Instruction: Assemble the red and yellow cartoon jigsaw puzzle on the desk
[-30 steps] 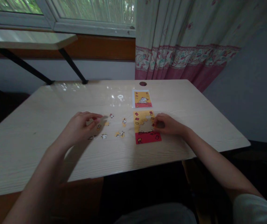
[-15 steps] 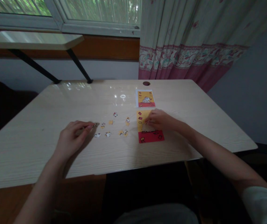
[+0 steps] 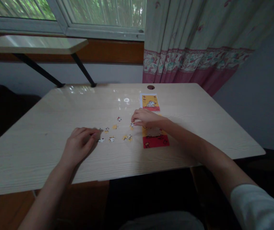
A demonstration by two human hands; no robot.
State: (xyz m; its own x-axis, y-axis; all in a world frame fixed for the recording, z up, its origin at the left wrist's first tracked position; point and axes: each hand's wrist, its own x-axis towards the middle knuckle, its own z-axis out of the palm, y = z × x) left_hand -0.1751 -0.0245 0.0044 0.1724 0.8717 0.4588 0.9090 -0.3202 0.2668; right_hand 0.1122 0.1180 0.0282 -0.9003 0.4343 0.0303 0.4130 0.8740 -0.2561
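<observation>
My left hand (image 3: 80,144) rests on the table at the left, thumb and fingers closed at a small puzzle piece (image 3: 99,129) that is mostly covered by the fingertips. My right hand (image 3: 148,118) reaches across the yellow and red puzzle (image 3: 154,142), its fingertips and thumb closed around the edge of a white and yellow puzzle piece (image 3: 131,125). Several loose pieces lie between the hands, among them a white piece (image 3: 112,139), a yellow piece (image 3: 115,126) and a red and white piece (image 3: 119,118). My right hand and forearm hide the puzzle's upper part.
Behind the puzzle lies a picture card (image 3: 151,102) with a white cartoon animal on yellow and red. A round cable hole (image 3: 151,87) is near the table's back edge. A raised shelf (image 3: 74,46) on black struts stands back left, and a curtain (image 3: 168,64) hangs behind.
My right hand has moved left, off the puzzle's middle, to the loose puzzle piece beside it. My left hand stays about where it was, at the left piece.
</observation>
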